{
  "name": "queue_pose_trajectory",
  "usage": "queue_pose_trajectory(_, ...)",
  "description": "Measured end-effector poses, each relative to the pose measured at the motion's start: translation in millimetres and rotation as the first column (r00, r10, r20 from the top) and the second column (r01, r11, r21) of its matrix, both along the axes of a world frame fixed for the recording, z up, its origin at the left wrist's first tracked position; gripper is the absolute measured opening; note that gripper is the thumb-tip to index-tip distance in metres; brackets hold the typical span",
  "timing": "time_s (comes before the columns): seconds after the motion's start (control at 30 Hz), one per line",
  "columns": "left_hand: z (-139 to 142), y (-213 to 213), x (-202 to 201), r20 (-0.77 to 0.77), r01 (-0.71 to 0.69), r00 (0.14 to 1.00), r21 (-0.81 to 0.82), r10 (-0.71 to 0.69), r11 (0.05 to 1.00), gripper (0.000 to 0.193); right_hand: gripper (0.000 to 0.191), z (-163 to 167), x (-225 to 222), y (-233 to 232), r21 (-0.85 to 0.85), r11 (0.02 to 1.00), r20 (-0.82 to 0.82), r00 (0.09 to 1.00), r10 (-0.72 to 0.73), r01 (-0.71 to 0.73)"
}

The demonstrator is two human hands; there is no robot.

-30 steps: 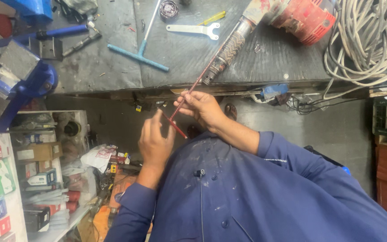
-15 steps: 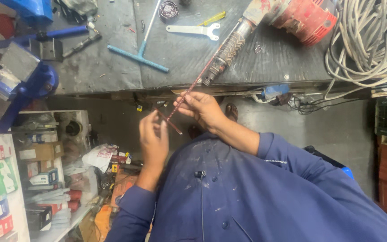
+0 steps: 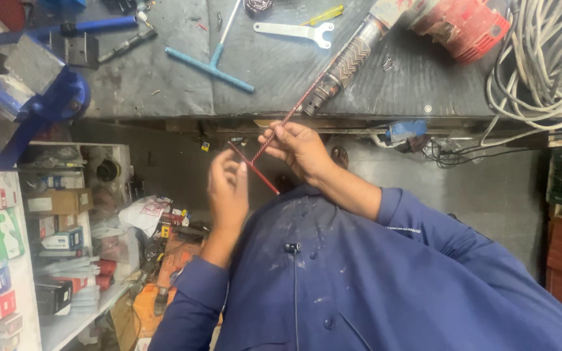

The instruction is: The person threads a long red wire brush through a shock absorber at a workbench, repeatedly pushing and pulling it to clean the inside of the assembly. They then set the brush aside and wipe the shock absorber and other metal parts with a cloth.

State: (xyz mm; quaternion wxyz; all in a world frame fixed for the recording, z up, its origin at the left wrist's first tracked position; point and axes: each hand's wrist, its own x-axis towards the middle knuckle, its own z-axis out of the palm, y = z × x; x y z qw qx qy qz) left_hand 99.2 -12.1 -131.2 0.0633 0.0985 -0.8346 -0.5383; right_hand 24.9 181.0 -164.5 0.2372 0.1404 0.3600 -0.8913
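You are working in even, fairly soft light that falls from above onto the counter (image 3: 274, 78), whose dark grey top shows a dull sheen rather than hard glare. Below its near edge the floor sits in deep shadow, and the shelves (image 3: 47, 247) at the left are dimmer than the top. Your left hand (image 3: 227, 190) is smeared by motion blur, its fingers (image 3: 229, 166) indistinct, while your right hand (image 3: 300, 151) is sharper. The thin red rods (image 3: 255, 170) between them are soft-edged. The wide lens bends the counter edge and stretches things at the corners. Fine detail is grainy throughout, and the white cables (image 3: 541, 58) at the far right look slightly washed out.
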Motion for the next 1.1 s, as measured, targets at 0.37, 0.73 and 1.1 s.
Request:
queue_pose_trajectory(0.37, -38, 15, -5, 0.265, -0.174, 0.963, 0.453, 0.055, 0.874, 0.034, 0.026, 5, 2, 1, -0.036, 0.999, 0.002, 1.0, -0.007, 0.007)
queue_pose_trajectory(0.73, 9, 37, -2, -0.285, -0.11, 0.959, -0.415, -0.013, 0.903, 0.018, 0.026, 6, -18, 21, -0.088, 0.986, 0.03, 0.989, 0.147, -0.144)
queue_pose_trajectory(1.1, 4, 40, -9, 0.347, -0.305, 0.911, 0.202, 0.223, 0.931, 0.029, 0.026, 10, -21, 20, 0.002, 0.984, 0.071, 0.981, 0.179, -0.18)
